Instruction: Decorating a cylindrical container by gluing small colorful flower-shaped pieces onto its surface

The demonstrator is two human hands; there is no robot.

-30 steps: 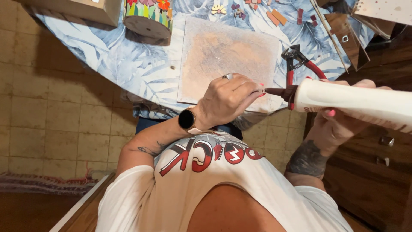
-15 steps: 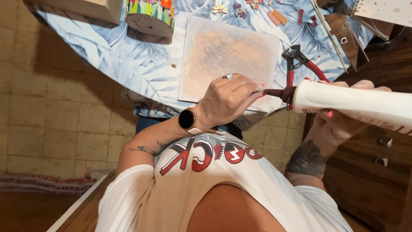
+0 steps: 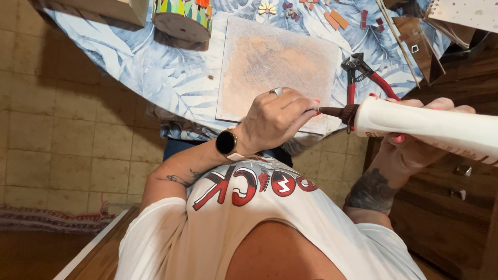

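A square tan board (image 3: 277, 62) lies on the desk (image 3: 129, 62) with its blue leaf cloth. Red pliers (image 3: 363, 72) lie beside it, a colourful round pot (image 3: 181, 21) farther off

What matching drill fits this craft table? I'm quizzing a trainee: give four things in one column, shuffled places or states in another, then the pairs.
Things:
1. white glue bottle
2. red-handled pliers
3. square board
4. left hand

Places or states:
A. lying on the blue leaf-print tablecloth, right of the board
B. fingers pinched at the bottle's dark nozzle
C. held sideways in the right hand
D. lying flat on the cloth, dusty tan and grey

Pairs: 1-C, 2-A, 3-D, 4-B
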